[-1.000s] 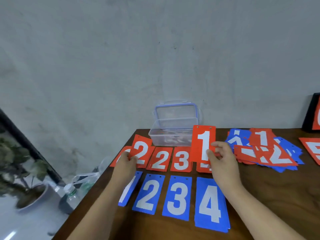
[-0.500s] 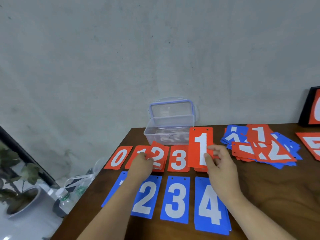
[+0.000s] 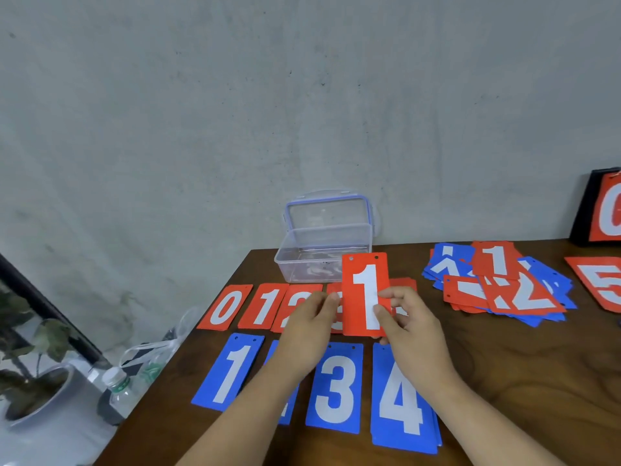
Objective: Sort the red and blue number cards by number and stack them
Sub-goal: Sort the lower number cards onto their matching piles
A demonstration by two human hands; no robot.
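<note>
Plainly, the right hand (image 3: 413, 327) pinches a red card (image 3: 365, 287) reading "1".

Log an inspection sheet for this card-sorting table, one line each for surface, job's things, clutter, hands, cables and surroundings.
Surface: brown wooden table, cards laid in two rows near its left end.
Job's things: red row of red 0 card, lying red 1 card, red 2 card and red 3 card, the last two partly hidden; blue row of blue 1 card, a blue card under the forearm, blue 3 card, blue 4 stack; mixed pile; red 5 card.
Clutter: clear box, lid open; black flip stand.
Hands: right hand pinches the held red 1 card; left hand open beside it.
Cables: nothing seen.
Surroundings: grey wall; potted plant and plastic bottle on the floor.
</note>
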